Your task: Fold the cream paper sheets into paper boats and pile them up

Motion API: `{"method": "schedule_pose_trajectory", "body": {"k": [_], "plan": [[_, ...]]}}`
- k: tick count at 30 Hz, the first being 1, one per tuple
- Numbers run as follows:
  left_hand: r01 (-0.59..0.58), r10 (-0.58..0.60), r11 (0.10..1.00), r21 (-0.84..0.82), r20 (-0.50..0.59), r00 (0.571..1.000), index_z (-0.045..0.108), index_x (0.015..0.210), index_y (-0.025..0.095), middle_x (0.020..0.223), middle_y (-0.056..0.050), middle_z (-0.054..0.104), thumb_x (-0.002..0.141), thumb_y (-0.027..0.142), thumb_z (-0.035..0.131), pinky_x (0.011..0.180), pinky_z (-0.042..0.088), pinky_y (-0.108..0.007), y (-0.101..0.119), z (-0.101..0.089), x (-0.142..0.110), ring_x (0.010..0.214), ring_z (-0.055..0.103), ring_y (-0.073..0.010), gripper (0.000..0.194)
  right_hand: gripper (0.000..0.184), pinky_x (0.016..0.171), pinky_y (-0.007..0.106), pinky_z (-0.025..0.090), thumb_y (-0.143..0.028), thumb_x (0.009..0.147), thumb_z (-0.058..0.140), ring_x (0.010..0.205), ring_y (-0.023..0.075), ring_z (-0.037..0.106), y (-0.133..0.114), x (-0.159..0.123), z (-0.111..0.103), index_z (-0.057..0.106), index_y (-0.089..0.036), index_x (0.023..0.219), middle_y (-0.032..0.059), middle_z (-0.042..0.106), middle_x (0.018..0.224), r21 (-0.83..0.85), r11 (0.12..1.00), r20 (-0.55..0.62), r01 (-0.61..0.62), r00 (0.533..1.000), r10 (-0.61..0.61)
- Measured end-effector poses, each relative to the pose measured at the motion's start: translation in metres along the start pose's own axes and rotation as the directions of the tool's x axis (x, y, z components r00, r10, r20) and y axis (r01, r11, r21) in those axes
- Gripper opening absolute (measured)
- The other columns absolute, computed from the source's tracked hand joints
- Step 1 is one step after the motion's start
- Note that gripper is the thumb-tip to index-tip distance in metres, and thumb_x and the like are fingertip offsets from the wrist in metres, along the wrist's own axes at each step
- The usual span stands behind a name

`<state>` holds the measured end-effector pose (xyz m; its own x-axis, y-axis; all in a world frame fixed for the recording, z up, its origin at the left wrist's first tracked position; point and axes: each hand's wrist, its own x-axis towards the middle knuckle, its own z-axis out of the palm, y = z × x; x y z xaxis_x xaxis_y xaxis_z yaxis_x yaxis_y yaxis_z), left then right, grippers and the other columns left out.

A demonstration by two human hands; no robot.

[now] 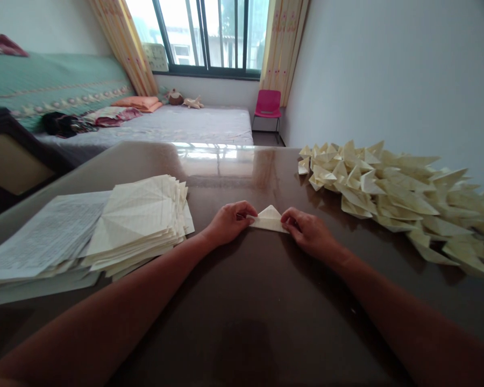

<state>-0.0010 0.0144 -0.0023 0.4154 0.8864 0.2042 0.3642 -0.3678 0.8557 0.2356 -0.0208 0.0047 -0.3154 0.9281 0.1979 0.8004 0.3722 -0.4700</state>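
Between my two hands is a small folded paper piece, cream coloured, with a triangular peak above a flat lower band. My left hand pinches its left end between thumb and fingers. At the right end, my right hand grips the paper the same way. The piece is at the tabletop, in the middle of the view. To the left lies a stack of creased paper sheets. On the right spreads a large pile of folded paper shapes with pointed tips.
Printed sheets lie at the table's left, partly under the creased stack. The glossy brown table reflects the window. Beyond it are a bed, a pink chair and, at the right, a white wall.
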Motion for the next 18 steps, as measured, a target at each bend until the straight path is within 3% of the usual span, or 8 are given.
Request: {"method": "schedule_pose_trajectory", "body": {"k": [10,18], "plan": [[0.054,-0.079,0.934,-0.352,-0.057,0.995,0.064,0.091,0.014,0.093,-0.006,0.069,0.070,0.023,0.070,0.076,0.049,-0.025,0.0041,0.0011,0.0018,0.085,0.063,-0.0154,0.023,0.009,0.062,0.025,0.037,-0.024,0.087,0.049,0.066,0.0148,0.055,0.0008,0.0004,0.0002,0.057,-0.021,0.090,0.0009,0.063,0.076,0.058,0.998,-0.057,0.007,0.998,-0.004],[0.146,-0.268,0.765,-0.627,-0.103,0.958,0.061,0.086,0.014,0.079,-0.002,0.068,0.066,0.030,0.078,0.062,0.046,-0.020,0.0055,0.0034,-0.0012,0.067,0.060,-0.0096,0.031,0.009,0.062,0.024,0.038,-0.026,0.088,0.049,0.062,0.0135,0.053,-0.0053,0.0011,-0.0014,0.057,-0.022,0.091,-0.0010,0.061,0.071,0.152,0.988,-0.074,0.021,0.997,-0.010]]}}
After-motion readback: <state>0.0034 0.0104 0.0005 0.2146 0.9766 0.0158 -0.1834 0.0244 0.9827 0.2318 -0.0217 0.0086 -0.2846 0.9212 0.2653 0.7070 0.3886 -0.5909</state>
